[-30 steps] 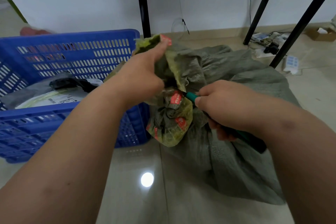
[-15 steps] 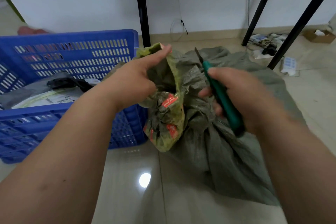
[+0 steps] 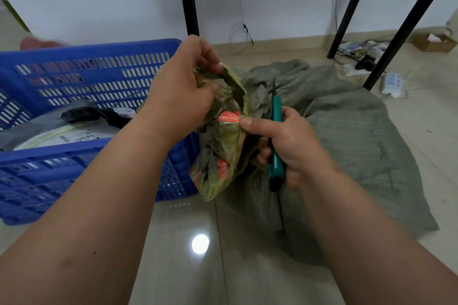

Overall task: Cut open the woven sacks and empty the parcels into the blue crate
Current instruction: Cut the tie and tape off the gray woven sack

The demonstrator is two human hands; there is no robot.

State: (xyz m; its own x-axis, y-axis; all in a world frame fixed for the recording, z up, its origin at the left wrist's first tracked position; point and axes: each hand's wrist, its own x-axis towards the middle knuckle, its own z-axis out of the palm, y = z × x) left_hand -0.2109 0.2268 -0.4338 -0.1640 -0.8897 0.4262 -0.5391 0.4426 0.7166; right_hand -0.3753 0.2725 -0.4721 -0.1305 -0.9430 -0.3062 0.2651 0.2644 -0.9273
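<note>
A grey-green woven sack (image 3: 347,136) lies slumped on the tiled floor at centre right. Its bunched mouth, wrapped in yellowish tape with red labels (image 3: 223,151), hangs in front of me. My left hand (image 3: 181,91) pinches the top of this taped neck. My right hand (image 3: 285,141) holds a green-handled cutter (image 3: 276,146) upright, blade pointing up, and its thumb and forefinger touch the tape by a red label. The blue crate (image 3: 94,74) stands at the left, right beside the sack, with grey, white and black parcels (image 3: 74,124) inside.
Black metal table legs (image 3: 188,0) rise behind the crate and at the far right (image 3: 401,30). Cables, a power strip (image 3: 392,84) and a small cardboard box (image 3: 433,42) lie along the wall at the back right. Glossy floor tiles spread in front of me.
My right hand turned the cutter from lying against the sack to standing upright and came in to the taped neck. My left hand shifted its grip higher on the tape.
</note>
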